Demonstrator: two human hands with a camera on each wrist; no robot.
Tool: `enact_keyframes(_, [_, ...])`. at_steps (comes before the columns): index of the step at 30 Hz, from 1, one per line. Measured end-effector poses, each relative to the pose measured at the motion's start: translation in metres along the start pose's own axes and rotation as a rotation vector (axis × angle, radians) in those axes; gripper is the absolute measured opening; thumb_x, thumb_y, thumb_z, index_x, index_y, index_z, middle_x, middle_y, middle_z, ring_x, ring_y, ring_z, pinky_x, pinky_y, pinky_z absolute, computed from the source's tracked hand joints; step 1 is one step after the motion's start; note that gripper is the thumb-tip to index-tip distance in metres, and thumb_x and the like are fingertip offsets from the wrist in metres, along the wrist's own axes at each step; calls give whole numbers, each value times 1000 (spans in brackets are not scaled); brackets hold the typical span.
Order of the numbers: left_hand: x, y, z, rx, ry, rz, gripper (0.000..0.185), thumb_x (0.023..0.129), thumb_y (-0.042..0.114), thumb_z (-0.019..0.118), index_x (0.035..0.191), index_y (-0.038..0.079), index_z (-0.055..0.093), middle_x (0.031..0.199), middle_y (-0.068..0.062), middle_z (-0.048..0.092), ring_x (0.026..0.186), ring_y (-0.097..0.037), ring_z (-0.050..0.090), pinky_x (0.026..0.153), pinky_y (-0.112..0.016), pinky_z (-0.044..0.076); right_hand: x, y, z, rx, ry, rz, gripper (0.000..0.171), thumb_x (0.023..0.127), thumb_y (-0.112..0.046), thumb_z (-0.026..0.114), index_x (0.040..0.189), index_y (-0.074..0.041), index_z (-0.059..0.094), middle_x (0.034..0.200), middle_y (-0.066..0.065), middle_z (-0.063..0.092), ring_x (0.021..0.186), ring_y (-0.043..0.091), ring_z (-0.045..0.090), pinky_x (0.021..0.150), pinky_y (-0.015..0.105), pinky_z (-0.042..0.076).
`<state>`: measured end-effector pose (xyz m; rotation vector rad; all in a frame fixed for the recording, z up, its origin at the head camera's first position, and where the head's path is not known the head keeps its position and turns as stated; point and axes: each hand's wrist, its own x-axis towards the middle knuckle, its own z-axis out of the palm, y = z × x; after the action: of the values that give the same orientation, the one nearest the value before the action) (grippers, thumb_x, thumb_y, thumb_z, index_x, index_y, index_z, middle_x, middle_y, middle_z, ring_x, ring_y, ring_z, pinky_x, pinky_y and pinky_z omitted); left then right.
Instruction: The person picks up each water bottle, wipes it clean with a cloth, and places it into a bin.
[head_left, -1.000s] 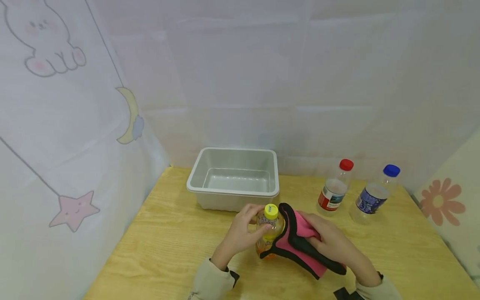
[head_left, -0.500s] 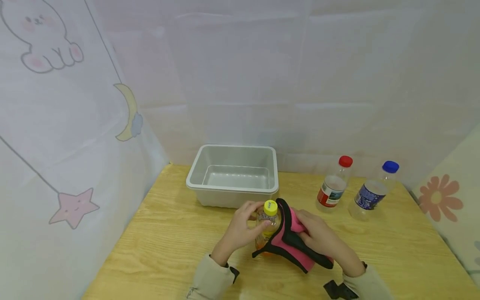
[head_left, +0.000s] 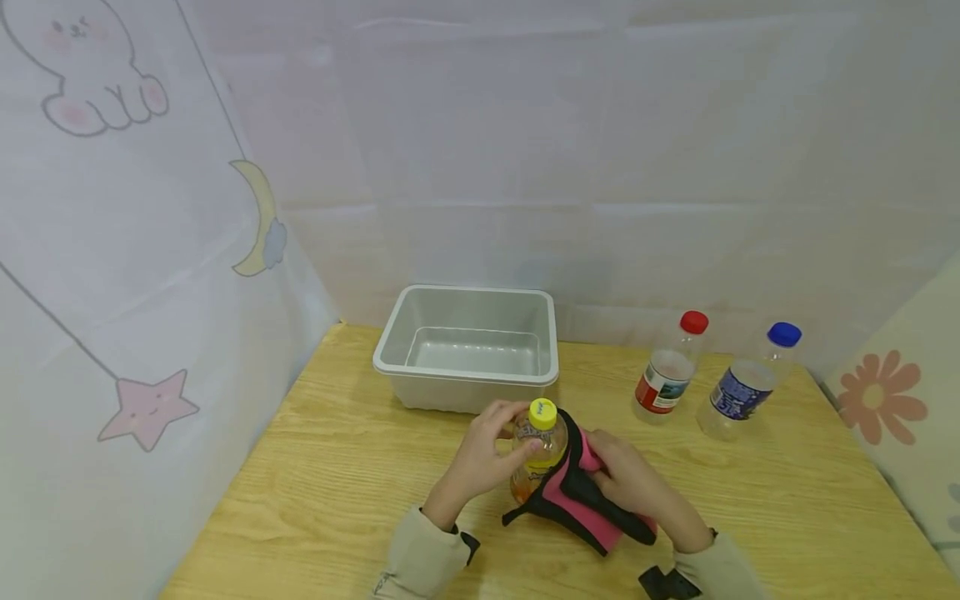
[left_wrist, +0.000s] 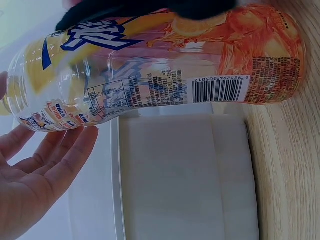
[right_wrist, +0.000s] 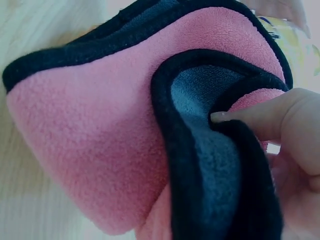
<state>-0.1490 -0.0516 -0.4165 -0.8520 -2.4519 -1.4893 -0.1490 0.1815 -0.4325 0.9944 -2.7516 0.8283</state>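
Observation:
A clear plastic bottle with a yellow cap [head_left: 543,414] and an orange printed label [left_wrist: 225,55] stands upright on the table. My left hand [head_left: 480,454] grips it near the neck, thumb in front and fingers behind. In my right hand [head_left: 637,479] is a pink cloth with black edging and a dark grey reverse [right_wrist: 100,125], bunched and folded. The thumb [right_wrist: 250,120] presses into its fold in the right wrist view. The cloth lies against the bottle's right side and covers part of it. The fingers beneath the cloth are hidden.
A light grey plastic bin [head_left: 465,392] stands just behind the bottle. To the right stand a red-capped bottle [head_left: 663,383] and a blue-capped bottle [head_left: 741,392]. The wooden table [head_left: 322,467] meets a printed white curtain [head_left: 480,167] at the back.
My right hand has moved left and slightly down the bottle's side with the cloth, uncovering more of the label. My left hand keeps its grip, and the bottle stays in place.

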Motion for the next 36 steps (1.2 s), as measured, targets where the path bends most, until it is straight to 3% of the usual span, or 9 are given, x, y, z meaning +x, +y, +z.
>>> enact_keyframes(10, [1,-1,0,-10,-7,20,45,87,25,62,124,0,51,112,-11,53,102,-29,54,80,-28,51,-2,14,21,-19,-48,-36,44,67,11,61,110,6,58,81,2,57,71,10,50,56,25,42])
enact_keyframes(24, [1,-3,0,-45,-10,-7,44,88,26,62,123,3,50,111,-8,54,103,-24,53,80,-31,51,-2,17,30,-32,-207,94,46,64,14,58,110,6,59,74,-1,52,63,10,43,52,24,35])
enact_keyframes(30, [2,-4,-1,-93,-18,9,43,88,24,62,122,1,52,115,-11,54,104,-25,53,80,-35,52,-11,22,20,15,-153,64,50,66,16,58,116,7,56,92,7,62,80,16,56,64,30,47])
enact_keyframes(36, [3,-5,-2,-96,-18,8,41,87,21,63,122,2,54,117,-10,50,103,-24,52,80,-31,51,-20,22,0,82,-123,60,50,70,14,60,119,6,53,108,14,61,96,26,57,76,38,49])
